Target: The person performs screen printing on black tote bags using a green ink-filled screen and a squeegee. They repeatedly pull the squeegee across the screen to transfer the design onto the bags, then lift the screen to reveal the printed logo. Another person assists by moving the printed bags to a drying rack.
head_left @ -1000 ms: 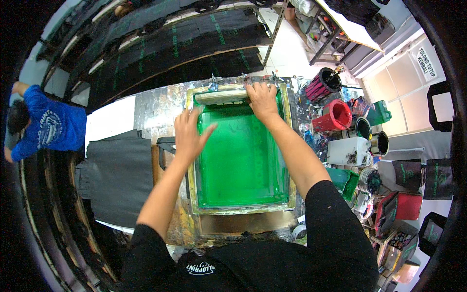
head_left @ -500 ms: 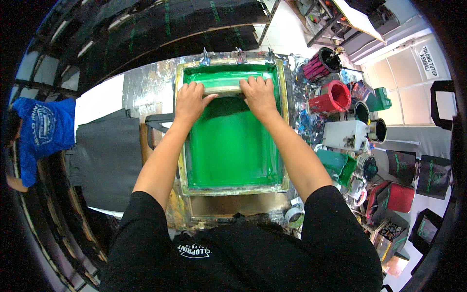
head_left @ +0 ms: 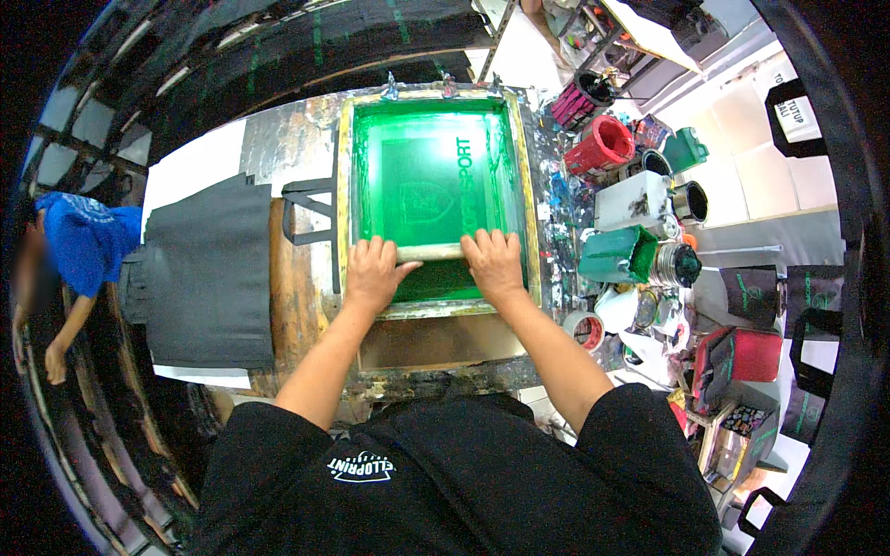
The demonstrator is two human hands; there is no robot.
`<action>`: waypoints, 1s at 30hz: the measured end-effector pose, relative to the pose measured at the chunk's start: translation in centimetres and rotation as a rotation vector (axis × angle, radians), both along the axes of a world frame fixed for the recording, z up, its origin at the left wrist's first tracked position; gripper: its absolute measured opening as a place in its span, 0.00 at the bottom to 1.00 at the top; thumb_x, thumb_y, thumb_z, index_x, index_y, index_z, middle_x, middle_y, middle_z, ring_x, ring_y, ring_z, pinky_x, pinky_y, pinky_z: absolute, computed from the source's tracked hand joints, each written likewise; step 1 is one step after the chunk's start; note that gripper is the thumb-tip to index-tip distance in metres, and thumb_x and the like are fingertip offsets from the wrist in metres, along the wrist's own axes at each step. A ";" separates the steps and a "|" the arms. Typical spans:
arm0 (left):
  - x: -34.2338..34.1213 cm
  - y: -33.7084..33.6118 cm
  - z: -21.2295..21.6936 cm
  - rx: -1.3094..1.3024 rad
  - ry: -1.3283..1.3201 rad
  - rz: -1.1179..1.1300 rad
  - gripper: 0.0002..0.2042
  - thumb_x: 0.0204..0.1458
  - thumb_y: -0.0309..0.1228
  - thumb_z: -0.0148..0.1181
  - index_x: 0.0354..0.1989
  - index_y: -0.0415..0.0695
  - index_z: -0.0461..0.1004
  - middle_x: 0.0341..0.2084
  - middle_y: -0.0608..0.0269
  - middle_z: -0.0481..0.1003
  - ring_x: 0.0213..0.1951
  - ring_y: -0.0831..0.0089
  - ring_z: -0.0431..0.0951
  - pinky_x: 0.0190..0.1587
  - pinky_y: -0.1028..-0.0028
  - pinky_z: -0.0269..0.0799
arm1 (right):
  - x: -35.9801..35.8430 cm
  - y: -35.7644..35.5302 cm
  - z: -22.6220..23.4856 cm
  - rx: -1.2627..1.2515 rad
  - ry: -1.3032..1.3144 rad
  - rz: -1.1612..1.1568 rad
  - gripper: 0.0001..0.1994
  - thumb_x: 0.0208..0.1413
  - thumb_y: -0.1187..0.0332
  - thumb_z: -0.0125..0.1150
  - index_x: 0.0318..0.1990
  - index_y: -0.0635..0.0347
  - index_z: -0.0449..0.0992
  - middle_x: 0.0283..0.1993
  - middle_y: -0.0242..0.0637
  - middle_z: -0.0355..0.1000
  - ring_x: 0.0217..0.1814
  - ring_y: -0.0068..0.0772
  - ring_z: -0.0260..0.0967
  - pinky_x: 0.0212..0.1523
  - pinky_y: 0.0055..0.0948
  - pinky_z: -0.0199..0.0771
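Note:
Both my hands grip a squeegee (head_left: pixel 430 252) that lies across a screen printing frame (head_left: pixel 531 204). My left hand (head_left: pixel 374 275) is wrapped round its left end, and my right hand (head_left: pixel 496 267) holds the right end. Green ink (head_left: pixel 394 153) coats the mesh, and a crest and lettering show through beyond the squeegee. Darker green lies on the near side of it. The blade's lower edge is hidden by the handle and my fingers. A black strap loop (head_left: pixel 298 213) sticks out from under the frame's left side.
A stack of black fabric bags (head_left: pixel 209 278) lies left of the frame. Ink tubs, including a red bucket (head_left: pixel 603 146) and a green container (head_left: pixel 616 255), crowd the right side, with a tape roll (head_left: pixel 583 330) nearer. Clamps (head_left: pixel 449 86) hold the far edge. A person in blue (head_left: pixel 88 241) bends at the left.
My hands have drawn the squeegee from the frame's far end toward its near end, baring the crest and lettering. The person at the left has leaned down, with an arm reaching lower.

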State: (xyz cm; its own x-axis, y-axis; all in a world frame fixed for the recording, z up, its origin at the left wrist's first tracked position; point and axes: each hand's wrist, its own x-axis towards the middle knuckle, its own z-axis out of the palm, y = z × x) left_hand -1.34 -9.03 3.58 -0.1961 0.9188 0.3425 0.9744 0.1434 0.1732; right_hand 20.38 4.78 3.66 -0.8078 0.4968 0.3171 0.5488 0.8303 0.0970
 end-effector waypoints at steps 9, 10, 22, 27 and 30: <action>3.9 -6.4 0.9 0.010 -0.014 -0.018 0.24 0.47 0.52 0.73 0.31 0.44 0.72 0.32 0.57 0.69 0.37 0.55 0.71 0.41 0.57 0.68 | 4.1 -6.6 -0.1 -0.018 0.019 0.005 0.10 0.53 0.64 0.61 0.44 0.43 0.76 0.35 0.30 0.67 0.41 0.36 0.67 0.43 0.43 0.63; 3.9 -6.5 0.9 0.008 -0.058 -0.028 0.25 0.47 0.52 0.73 0.36 0.43 0.73 0.35 0.55 0.70 0.40 0.54 0.71 0.45 0.57 0.68 | 4.0 -6.0 0.2 -0.031 0.037 0.020 0.11 0.53 0.64 0.61 0.45 0.43 0.76 0.35 0.30 0.67 0.41 0.36 0.67 0.44 0.43 0.63; -1.1 -14.9 -4.7 -0.200 -0.136 0.361 0.53 0.32 0.62 0.80 0.67 0.43 0.71 0.52 0.49 0.71 0.55 0.49 0.69 0.59 0.51 0.62 | 5.7 -10.1 -0.2 -0.227 0.192 -0.049 0.28 0.49 0.67 0.72 0.59 0.39 0.74 0.56 0.36 0.66 0.65 0.42 0.62 0.67 0.61 0.51; -2.2 -15.3 -5.4 -0.070 -0.205 0.298 0.47 0.31 0.58 0.81 0.61 0.42 0.78 0.44 0.53 0.75 0.49 0.53 0.73 0.53 0.54 0.62 | 5.7 -9.3 0.6 -0.280 0.184 -0.017 0.28 0.48 0.67 0.73 0.59 0.40 0.75 0.53 0.34 0.68 0.61 0.38 0.66 0.66 0.59 0.51; -2.4 -15.7 -5.0 0.086 -0.348 0.257 0.45 0.33 0.50 0.83 0.62 0.40 0.77 0.45 0.52 0.77 0.45 0.53 0.76 0.51 0.54 0.66 | 5.4 -8.4 4.5 -0.321 0.192 0.004 0.28 0.48 0.68 0.72 0.59 0.41 0.75 0.52 0.34 0.68 0.60 0.38 0.66 0.67 0.59 0.49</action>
State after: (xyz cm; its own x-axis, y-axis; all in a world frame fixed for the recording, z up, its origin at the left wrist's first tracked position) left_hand -3.73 -24.73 -1.39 -0.5317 0.7961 0.2890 0.7905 0.3441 0.5067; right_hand 25.83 -3.63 8.13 -0.7508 0.5925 0.2920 0.5282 0.8040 -0.2732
